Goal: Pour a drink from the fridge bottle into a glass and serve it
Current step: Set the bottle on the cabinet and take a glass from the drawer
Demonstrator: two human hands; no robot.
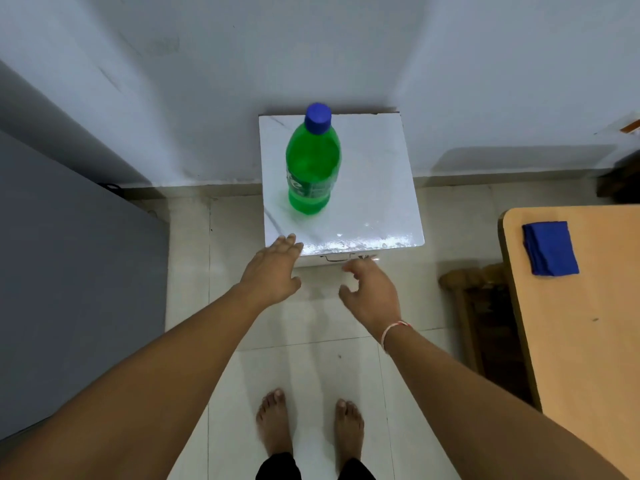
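- Bare feet (310,424) on the tiled floor, both arms stretched forward.
- Left hand (273,268) flat, fingers straight, tips at the counter (374,188) edge; holding nothing.
- Right hand (370,292) loosely curled, empty, just short of that edge.
- Green bottle (311,164) stands upright, capped, beyond both hands, slightly nearer the left one I'd say.
- No glass visible.

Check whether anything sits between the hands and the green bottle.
Nothing visible does. The bottle stands alone on the white stand; the left hand and right hand hover at its near edge, holding nothing.
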